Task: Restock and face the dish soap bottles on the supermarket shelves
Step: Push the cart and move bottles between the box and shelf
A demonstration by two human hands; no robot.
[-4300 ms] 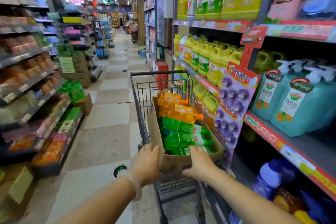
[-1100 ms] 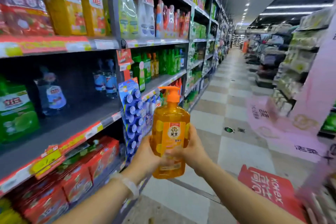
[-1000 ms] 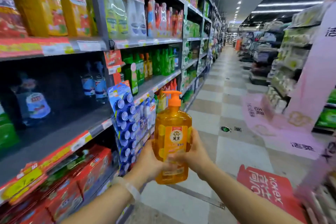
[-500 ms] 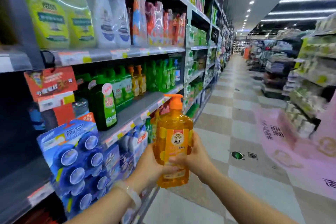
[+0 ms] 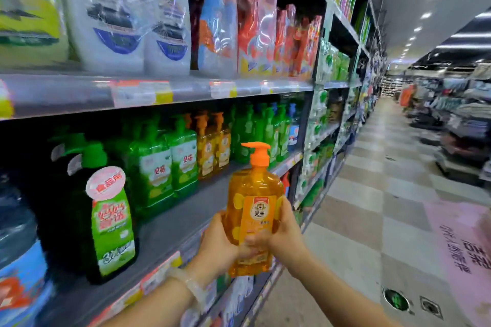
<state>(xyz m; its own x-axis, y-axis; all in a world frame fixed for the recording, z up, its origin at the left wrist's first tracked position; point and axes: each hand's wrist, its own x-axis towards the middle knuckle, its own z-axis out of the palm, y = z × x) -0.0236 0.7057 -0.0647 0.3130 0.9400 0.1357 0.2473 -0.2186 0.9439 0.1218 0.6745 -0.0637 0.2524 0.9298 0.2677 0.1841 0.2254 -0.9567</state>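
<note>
In front of the middle shelf (image 5: 170, 233) of the soap aisle, the person stood with one orange pump bottle (image 5: 252, 210) held upright in both hands, out over the shelf's front edge and not yet resting on it. The left hand (image 5: 220, 247) wrapped the bottle's lower left side, fingers curled round toward the front; the right hand (image 5: 281, 233) cupped the right side, its fingers curled across the lower label and meeting the left hand's fingertips there. The label faced the person, the pump spout pointing left.

I took this for the carrying step of restocking: bottle in hand, placement not begun. Further back along the same shelf stood two matching orange bottles (image 5: 212, 148), with green bottles (image 5: 164, 167) on their near side and more green ones beyond. A bare strip of shelf ran in front of that row. The next move, as I judged it, called for reaching the bottle in ahead of the orange pair, setting it down upright without knocking the green neighbours, and turning the label out toward the aisle
</note>
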